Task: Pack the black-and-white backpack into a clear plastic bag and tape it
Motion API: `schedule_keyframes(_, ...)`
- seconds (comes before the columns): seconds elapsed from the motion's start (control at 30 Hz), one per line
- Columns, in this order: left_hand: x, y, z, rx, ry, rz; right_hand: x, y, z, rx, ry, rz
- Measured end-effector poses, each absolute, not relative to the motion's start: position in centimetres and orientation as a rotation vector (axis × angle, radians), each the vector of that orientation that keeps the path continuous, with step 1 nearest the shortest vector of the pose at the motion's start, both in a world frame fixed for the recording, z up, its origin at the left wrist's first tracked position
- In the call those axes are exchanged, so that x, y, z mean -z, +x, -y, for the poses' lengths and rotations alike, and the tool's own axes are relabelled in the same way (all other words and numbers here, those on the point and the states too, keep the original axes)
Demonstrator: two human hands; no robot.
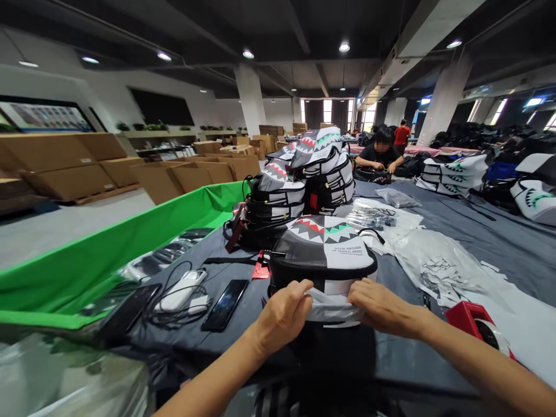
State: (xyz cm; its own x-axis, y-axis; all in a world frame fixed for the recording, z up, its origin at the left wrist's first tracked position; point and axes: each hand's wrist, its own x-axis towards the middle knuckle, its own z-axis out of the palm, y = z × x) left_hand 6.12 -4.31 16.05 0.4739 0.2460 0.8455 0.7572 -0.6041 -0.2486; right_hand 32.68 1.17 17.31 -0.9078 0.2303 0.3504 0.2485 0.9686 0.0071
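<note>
Gripping a plastic bag [334, 307] at its edge, the left hand [284, 310] and right hand [382, 304] pressed it against the lower end of a shark-print backpack [324, 260], which lay on the grey table [182, 341]. A phone [225, 305] lay left of the hands, a red tape dispenser [473, 324] right.

Place: packing hall [56, 231] | cardboard cartons [69, 168] | stacked backpacks [304, 174] (shark-mouth print) | concrete pillars [445, 95]
</note>
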Motion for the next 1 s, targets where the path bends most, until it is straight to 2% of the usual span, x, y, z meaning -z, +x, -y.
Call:
schedule_keyframes(0.27,-15.3,5.9,6.9,0.761,-2.449,0.908,-14.4,31.6,0.0,0.391,-0.332,2.375)
schedule_keyframes(0.43,-13.7,6.5,6.1,1.202,-2.341,0.856,-11.6,29.9,1.5,0.324,-0.456,2.068)
schedule_keyframes(0.67,-8.3,8.5,6.1,1.356,-1.879,0.934,-10.4,30.4,0.6,0.446,-0.396,2.067)
schedule_keyframes(0.8,-3.8,8.7,7.5,1.188,-2.086,0.966,-6.6,31.2,0.4,0.462,-0.470,2.028)
schedule_keyframes(0.9,-0.5,8.4,8.7,1.084,-2.294,1.016,-3.2,32.5,1.6,0.448,-0.463,2.243)
schedule_keyframes(1.0,1.0,8.2,9.6,1.153,-2.375,1.065,-2.0,34.3,2.9,0.248,-0.423,2.478)
